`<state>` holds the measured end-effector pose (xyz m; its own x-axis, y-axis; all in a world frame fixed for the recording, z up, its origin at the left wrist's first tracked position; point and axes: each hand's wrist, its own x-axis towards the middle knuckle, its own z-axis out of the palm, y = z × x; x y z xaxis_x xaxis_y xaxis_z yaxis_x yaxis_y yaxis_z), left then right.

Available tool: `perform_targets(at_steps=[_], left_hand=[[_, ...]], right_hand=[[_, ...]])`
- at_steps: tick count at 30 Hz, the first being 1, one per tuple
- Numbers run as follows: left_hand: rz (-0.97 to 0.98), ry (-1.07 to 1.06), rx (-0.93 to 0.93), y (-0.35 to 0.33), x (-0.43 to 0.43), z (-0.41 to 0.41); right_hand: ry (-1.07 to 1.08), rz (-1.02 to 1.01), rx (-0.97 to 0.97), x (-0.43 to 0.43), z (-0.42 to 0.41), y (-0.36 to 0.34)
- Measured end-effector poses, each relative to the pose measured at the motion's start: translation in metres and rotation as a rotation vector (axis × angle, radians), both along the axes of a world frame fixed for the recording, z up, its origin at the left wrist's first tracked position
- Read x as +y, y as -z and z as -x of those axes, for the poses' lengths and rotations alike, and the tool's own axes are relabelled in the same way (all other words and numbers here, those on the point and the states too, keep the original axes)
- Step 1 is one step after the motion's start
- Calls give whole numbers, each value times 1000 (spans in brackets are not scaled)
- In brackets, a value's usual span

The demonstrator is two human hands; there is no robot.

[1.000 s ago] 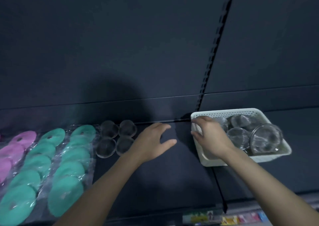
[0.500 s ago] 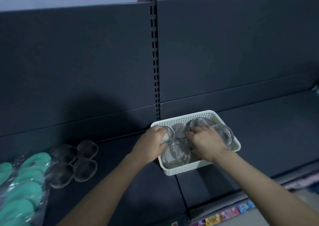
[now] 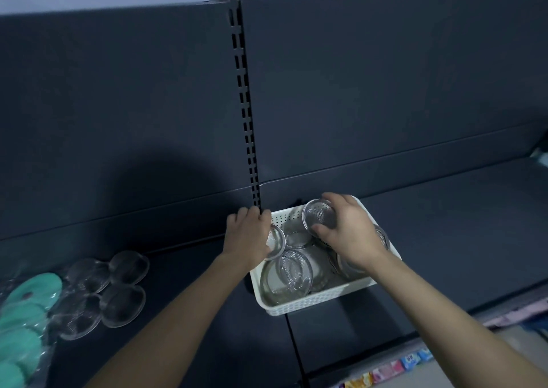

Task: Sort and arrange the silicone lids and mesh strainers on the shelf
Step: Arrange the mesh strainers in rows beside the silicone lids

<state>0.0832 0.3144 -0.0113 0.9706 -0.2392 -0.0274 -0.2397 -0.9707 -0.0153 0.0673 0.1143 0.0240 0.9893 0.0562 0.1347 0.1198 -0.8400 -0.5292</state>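
Note:
A white perforated basket (image 3: 308, 301) stands on the dark shelf and holds several round metal mesh strainers (image 3: 293, 269). My right hand (image 3: 350, 233) is shut on one small mesh strainer (image 3: 317, 214), raised above the basket's far side. My left hand (image 3: 247, 233) grips another strainer (image 3: 275, 240) by its rim at the basket's left edge. Several clear round lids (image 3: 118, 286) lie on the shelf to the left. Teal silicone lids (image 3: 26, 307) in plastic wrap overlap at the far left.
The dark shelf surface (image 3: 430, 239) stretches to the right of the basket. A slotted upright (image 3: 246, 120) runs down the back panel behind my left hand. Colourful small packets (image 3: 388, 370) sit on a lower level at the bottom right.
The view has swung right, so the lids slid left. Both hands went into the basket; each took hold of a strainer, and the right one has lifted its strainer.

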Motion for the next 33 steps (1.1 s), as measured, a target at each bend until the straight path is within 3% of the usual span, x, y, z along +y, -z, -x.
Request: perform_targets(at_steps=[2, 7, 9, 15, 20, 24, 27, 33], left_hand=[[-22, 42, -13, 2, 0, 0], [282, 9, 35, -3, -2, 1], [317, -8, 77, -6, -2, 2], [204, -17, 242, -9, -2, 2], [86, 33, 185, -6, 2, 4], [378, -72, 55, -10, 10, 16], [640, -115, 71, -20, 27, 33], [724, -178, -36, -32, 86, 70]], right_hand=[[-5, -10, 0, 0, 0, 1], [-18, -16, -4, 1, 2, 1], [-26, -18, -6, 1, 4, 1], [-49, -16, 14, 7, 7, -1], [-62, -55, 34, 12, 10, -2], [-67, -108, 42, 21, 12, -7], [-75, -159, 45, 37, 15, -13], [-222, -163, 24, 88, 33, -22]])
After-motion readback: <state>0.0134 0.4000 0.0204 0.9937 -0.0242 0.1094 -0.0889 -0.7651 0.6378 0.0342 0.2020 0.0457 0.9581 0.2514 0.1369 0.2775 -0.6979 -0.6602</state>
